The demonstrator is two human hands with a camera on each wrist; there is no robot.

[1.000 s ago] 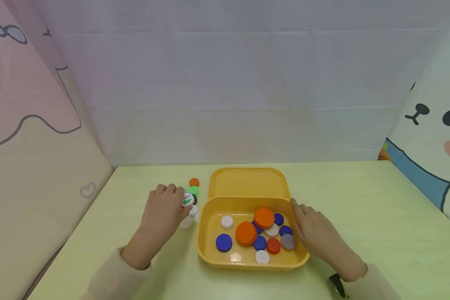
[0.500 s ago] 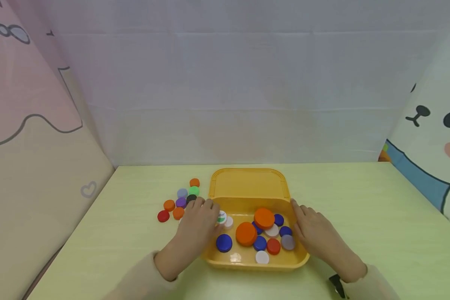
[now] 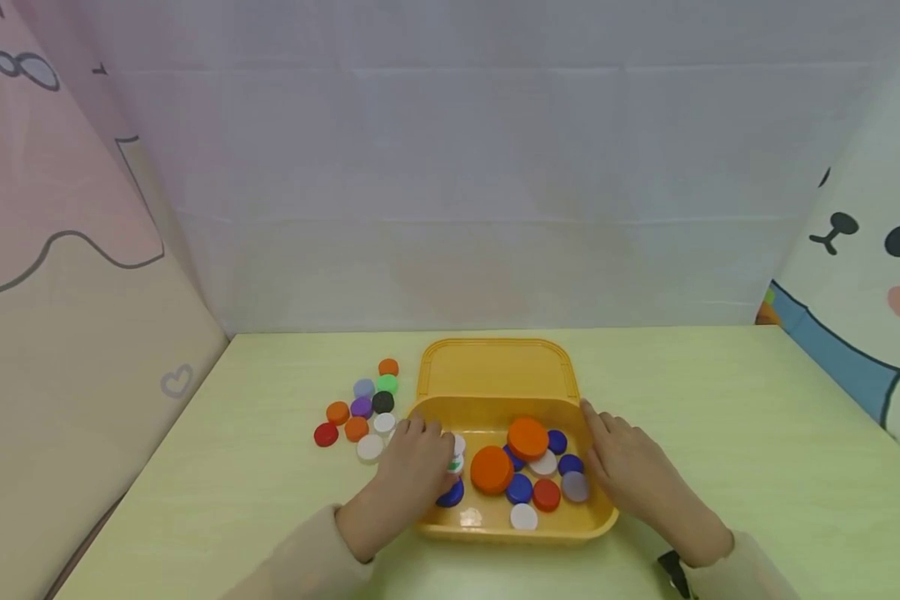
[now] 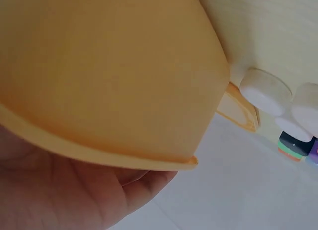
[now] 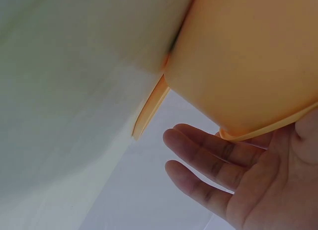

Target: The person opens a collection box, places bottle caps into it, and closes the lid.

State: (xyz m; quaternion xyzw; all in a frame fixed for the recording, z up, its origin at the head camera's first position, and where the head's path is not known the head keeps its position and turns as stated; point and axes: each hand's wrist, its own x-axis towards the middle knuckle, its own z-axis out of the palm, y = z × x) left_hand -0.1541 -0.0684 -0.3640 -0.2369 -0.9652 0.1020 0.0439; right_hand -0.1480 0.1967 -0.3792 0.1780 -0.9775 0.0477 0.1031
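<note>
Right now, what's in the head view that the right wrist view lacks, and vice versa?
Head only: caps inside the box, loose caps beside it, the left hand and the printed bear face on the right side panel.

Right wrist only: the palm side of the right hand's fingers and the outer wall of the box next to them.

Both: right hand, yellow box, its open lid, tabletop.

Way into box from above, between left hand and right hand, which bar its sides; caps crowd table at left.
</note>
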